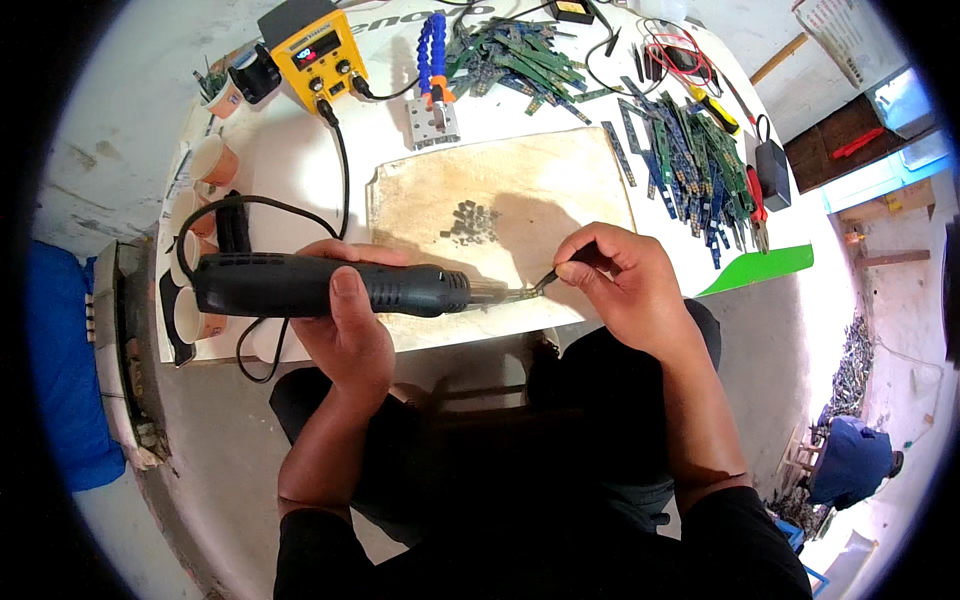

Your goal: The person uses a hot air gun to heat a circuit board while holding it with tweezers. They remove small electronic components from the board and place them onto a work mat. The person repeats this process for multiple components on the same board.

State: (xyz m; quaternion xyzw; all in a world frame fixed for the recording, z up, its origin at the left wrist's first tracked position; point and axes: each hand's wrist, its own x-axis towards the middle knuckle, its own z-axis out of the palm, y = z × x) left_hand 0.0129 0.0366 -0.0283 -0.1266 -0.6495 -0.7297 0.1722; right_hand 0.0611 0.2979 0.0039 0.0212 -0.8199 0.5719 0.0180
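Observation:
My left hand (350,330) is wrapped round a black hot air gun (330,285), held level with its metal nozzle (485,292) aimed right. Thumb and fingers of my right hand (620,280) pinch dark tweezers (548,280). At their tips, just off the nozzle's mouth, is a small piece (525,293) that looks like a strip of circuit board; its details are too small to make out. Beneath both hands lies a tan, scorched board (410,195). A small heap of dark chips (470,222) rests on it, beyond the nozzle.
A yellow rework station (315,60) stands back left, its cable running to the gun. Paper cups (213,160) line the left edge. Piles of circuit board strips (520,60) lie at the back and right, near pliers (757,205). Another person (850,465) sits far right.

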